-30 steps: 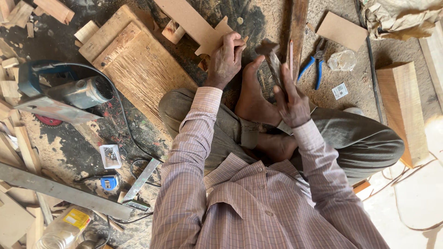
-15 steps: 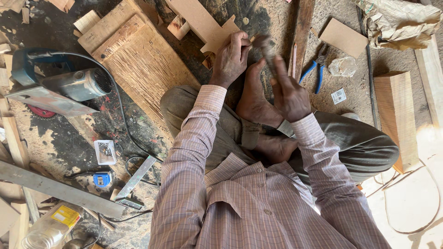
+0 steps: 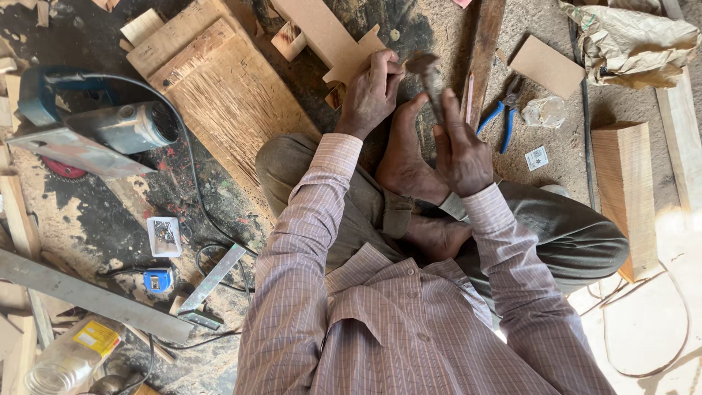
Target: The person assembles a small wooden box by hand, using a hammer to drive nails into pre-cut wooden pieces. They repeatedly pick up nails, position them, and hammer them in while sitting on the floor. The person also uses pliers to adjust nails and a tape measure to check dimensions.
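The left hand [image 3: 371, 95] reaches forward from a bent elbow, palm down, its fingers [image 3: 384, 66] curled and pressed on the notched end of a pale wooden cutout [image 3: 322, 33] lying on the dusty floor [image 3: 446, 29]. The right hand [image 3: 464, 150] is raised just beside it, wrist cocked, fingers wrapped tight around the handle of a hammer [image 3: 430, 77] whose blurred head hangs over the cutout's edge. A bare foot [image 3: 406, 157] rests between both hands.
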### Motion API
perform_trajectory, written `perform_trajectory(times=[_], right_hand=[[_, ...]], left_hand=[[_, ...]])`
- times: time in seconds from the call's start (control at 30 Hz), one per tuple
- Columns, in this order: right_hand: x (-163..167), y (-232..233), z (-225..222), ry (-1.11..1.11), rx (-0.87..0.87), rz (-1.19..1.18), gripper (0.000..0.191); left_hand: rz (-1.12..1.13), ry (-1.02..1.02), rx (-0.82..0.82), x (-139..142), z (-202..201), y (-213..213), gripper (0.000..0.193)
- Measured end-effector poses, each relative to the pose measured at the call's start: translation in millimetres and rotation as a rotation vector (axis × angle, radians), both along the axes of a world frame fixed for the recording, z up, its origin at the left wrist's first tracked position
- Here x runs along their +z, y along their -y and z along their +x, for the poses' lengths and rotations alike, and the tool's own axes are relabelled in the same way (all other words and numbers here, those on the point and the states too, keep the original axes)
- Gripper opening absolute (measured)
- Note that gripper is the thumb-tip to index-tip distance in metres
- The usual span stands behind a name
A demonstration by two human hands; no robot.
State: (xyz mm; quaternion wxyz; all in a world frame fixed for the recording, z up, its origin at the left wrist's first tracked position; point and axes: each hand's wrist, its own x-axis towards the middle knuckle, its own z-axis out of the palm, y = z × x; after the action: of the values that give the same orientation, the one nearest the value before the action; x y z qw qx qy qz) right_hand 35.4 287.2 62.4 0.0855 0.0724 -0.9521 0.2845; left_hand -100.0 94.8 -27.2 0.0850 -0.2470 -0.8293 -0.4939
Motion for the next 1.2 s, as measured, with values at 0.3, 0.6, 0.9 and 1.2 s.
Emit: perform_trajectory(times=[0.3, 0.6, 0.9, 1.2], right_hand=[[4.4, 2.3, 1.5, 0.194, -0.010, 0.123, 0.061], [8.5, 7.4, 1.8, 0.153, -0.006, 0.072, 0.062], [4.8, 2.4, -0.6, 0.034, 0.011, 0.008, 0.058], [3.3, 6.5, 0.9, 0.196, -0.094, -0.015, 0.058]], left_hand=[[0.030, 0.021, 0.005, -0.6, -1.7, -1.1, 0.042], [0.020, 0.004, 0.024, 3.0, 0.0, -0.6, 0.041], [0.059, 0.003, 0.015, 6.4, -3.5, 1.6, 0.041], [0.030, -0.003, 0.020, 0.8, -0.1, 1.1, 0.041]])
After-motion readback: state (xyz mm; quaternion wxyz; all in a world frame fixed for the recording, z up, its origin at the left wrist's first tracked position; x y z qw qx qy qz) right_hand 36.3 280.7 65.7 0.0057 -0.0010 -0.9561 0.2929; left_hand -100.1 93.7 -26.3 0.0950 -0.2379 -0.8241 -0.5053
